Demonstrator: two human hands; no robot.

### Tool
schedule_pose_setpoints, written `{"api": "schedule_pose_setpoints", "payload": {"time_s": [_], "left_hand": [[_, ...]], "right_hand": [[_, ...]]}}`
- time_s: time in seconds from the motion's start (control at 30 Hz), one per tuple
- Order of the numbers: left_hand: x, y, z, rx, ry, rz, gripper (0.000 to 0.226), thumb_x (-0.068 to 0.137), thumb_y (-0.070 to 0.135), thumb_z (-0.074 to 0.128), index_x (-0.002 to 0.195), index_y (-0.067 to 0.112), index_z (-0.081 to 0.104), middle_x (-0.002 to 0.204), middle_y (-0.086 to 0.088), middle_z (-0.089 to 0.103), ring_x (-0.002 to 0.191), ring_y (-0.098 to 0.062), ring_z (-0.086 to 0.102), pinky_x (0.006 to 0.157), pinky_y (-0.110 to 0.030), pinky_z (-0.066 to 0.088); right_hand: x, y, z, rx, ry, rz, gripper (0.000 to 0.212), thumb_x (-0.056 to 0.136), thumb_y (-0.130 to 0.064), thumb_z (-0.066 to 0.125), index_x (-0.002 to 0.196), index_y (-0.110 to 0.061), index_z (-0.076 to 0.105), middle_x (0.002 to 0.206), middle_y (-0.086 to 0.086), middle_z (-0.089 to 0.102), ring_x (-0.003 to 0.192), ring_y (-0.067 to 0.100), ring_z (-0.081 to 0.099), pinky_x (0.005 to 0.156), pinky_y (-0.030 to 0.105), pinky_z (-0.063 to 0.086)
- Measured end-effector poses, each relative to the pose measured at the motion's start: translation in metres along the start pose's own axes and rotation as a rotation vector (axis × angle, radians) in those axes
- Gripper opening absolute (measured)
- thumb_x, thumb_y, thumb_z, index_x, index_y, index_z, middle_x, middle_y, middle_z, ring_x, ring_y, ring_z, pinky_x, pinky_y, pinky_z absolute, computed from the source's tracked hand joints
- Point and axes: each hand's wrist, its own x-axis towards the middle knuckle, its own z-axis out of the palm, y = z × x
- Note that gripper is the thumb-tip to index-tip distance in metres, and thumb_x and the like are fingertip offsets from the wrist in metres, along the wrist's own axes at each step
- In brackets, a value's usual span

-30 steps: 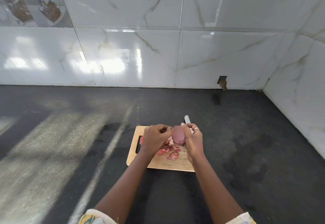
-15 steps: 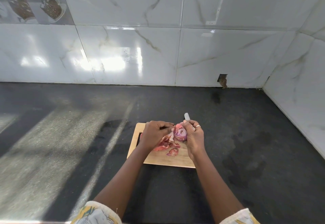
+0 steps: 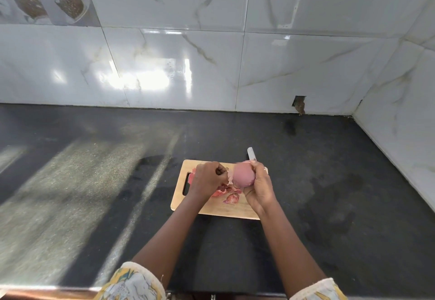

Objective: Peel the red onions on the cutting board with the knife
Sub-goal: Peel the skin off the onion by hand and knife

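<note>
Above the board (image 3: 235,212), the onion (image 3: 243,173) sits raised in the right hand (image 3: 259,188), whose fingers wrap round its far and right sides. Its near face is smooth, pinkish and blurred. The left hand (image 3: 208,179) is just beside it with fingers curled, pinching a pale strip of skin (image 3: 230,179) at the onion's left edge. A grey end of the knife (image 3: 251,154) sticks out beyond the right hand's fingertips, pointing away from the person; the rest is hidden, so I cannot tell how it is held. Below the hands, red peels (image 3: 231,198) lie on the board, more showing near its handle slot at the left. The board rests on a dark counter (image 3: 329,182) backed by white marbled tiles (image 3: 188,64), one with a small hole (image 3: 299,104) at its base.
</note>
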Motion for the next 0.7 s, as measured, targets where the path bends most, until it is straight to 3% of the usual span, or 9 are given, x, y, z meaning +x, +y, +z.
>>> {"api": "schedule_pose_setpoints", "payload": {"time_s": [0.2,0.33,0.43,0.57,0.63,0.7], "left_hand": [[0.003,-0.014,0.0,0.113,-0.043,0.017,0.019,0.087,0.016,0.057,0.095,0.012,0.073,0.086,-0.008,0.073,0.082,-0.027,0.066,0.076,-0.038,0.052],[0.003,-0.011,-0.002,0.183,-0.068,0.074,0.038,0.084,-0.002,0.046,0.114,0.012,0.066,0.112,-0.011,0.067,0.105,-0.028,0.059,0.088,-0.031,0.044],[0.005,-0.011,-0.004,0.119,-0.12,0.104,0.044,0.084,-0.006,0.044,0.118,0.013,0.064,0.12,-0.008,0.064,0.112,-0.023,0.058,0.092,-0.024,0.042],[0.007,-0.012,-0.008,-0.012,-0.006,0.089,0.025,0.086,0.008,0.058,0.107,0.015,0.07,0.106,-0.003,0.071,0.1,-0.017,0.065,0.091,-0.028,0.049],[0.008,-0.009,-0.013,-0.063,0.061,0.05,0.015,0.081,0.022,0.068,0.093,0.016,0.074,0.091,0.002,0.074,0.086,-0.013,0.067,0.083,-0.028,0.051],[0.007,-0.004,-0.018,-0.061,0.085,0.045,0.024,0.078,0.038,0.069,0.081,0.015,0.074,0.075,0.004,0.072,0.071,-0.01,0.064,0.068,-0.024,0.049]], "right_hand": [[0.001,0.001,-0.003,0.199,-0.019,0.126,0.018,0.089,-0.029,0.055,0.084,-0.012,0.056,0.075,0.006,0.051,0.065,0.017,0.049,0.047,0.025,0.047],[-0.001,0.001,-0.001,0.182,-0.028,0.124,0.021,0.089,-0.03,0.057,0.083,-0.01,0.058,0.074,0.005,0.052,0.065,0.015,0.05,0.048,0.024,0.047],[0.0,0.001,0.0,0.151,-0.017,0.108,0.02,0.089,-0.03,0.056,0.082,-0.012,0.057,0.071,0.003,0.051,0.063,0.014,0.05,0.049,0.025,0.045],[0.003,0.001,-0.002,0.093,0.005,0.072,0.019,0.089,-0.031,0.055,0.081,-0.013,0.058,0.069,0.001,0.051,0.061,0.012,0.049,0.053,0.027,0.042],[0.003,0.0,-0.002,0.067,0.025,0.053,0.021,0.09,-0.031,0.054,0.079,-0.014,0.059,0.068,-0.001,0.052,0.058,0.011,0.049,0.05,0.026,0.042],[0.003,-0.002,0.001,0.046,0.038,0.04,0.023,0.09,-0.032,0.053,0.077,-0.014,0.06,0.066,-0.001,0.054,0.058,0.012,0.05,0.05,0.025,0.041]]}}
